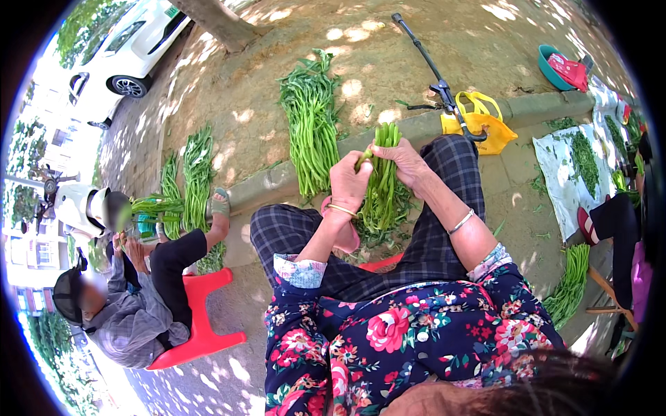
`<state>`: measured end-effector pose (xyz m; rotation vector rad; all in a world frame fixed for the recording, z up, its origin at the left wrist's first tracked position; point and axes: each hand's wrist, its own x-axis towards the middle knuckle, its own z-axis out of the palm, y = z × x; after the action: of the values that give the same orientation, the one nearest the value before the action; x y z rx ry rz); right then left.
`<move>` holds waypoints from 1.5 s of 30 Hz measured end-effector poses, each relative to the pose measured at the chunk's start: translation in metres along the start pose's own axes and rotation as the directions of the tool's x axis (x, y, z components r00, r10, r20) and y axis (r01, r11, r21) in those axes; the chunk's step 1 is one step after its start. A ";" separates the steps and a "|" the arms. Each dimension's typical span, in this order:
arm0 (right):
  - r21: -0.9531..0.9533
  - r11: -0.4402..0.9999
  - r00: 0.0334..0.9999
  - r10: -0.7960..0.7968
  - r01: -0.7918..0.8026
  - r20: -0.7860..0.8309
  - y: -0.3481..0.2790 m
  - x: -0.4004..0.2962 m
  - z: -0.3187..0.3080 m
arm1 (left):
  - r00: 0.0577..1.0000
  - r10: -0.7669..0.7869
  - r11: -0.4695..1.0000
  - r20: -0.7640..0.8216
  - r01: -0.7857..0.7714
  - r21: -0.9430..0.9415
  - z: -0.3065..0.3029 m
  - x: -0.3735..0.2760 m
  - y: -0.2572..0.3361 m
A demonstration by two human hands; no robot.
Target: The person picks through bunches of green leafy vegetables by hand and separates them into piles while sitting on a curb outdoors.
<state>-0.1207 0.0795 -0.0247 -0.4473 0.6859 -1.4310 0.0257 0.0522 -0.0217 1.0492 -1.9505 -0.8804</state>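
A small bundle of green vegetable stems (384, 195) stands between my knees, its cut ends upward. My right hand (403, 160) is closed around it near the top. Just beside it, my left hand (349, 179) pinches a short piece of stem (363, 158) between thumb and fingers, close to the bundle. Leaf scraps (382, 235) lie on the ground below, between my feet. Left of my hands, a large heap of long-stemmed leafy greens (311, 130) rests across the stone curb (276, 182), leaves pointing away from me.
At the left, another person (138, 312) on a red plastic stool (210, 322) handles similar greens. A walking cane (424, 54) leans by a yellow bag (481, 130). Rightward are a teal basin (551, 70), a white sheet (559, 177) with greens, and another person's leg (616, 234).
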 end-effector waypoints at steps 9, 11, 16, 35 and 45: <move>-0.013 0.999 0.999 0.032 -0.033 -0.039 -0.004 -0.001 -0.004 | 0.894 -0.286 0.555 0.346 0.449 -0.701 -0.026 0.010 0.002; -0.015 1.000 0.997 0.016 -0.017 -0.075 -0.004 -0.001 -0.007 | 0.862 -0.266 0.537 0.431 0.504 -0.676 -0.027 0.010 0.000; -0.034 0.999 1.000 -0.014 0.014 -0.002 -0.012 -0.007 0.006 | 0.824 -0.218 0.559 0.523 0.545 -0.625 -0.029 0.010 -0.006; -0.330 0.936 0.991 -0.131 0.119 -0.012 -0.012 -0.008 -0.001 | 0.939 -0.184 0.884 0.290 0.287 -0.368 -0.017 0.009 -0.003; -0.351 0.930 0.992 -0.123 0.110 -0.013 -0.012 -0.010 0.003 | 0.931 -0.108 0.955 0.348 0.195 -0.225 -0.016 0.009 -0.002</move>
<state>-0.1278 0.0877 -0.0130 -0.7527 0.9627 -1.4336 0.0370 0.0400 -0.0132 0.9536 -1.9701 -1.4368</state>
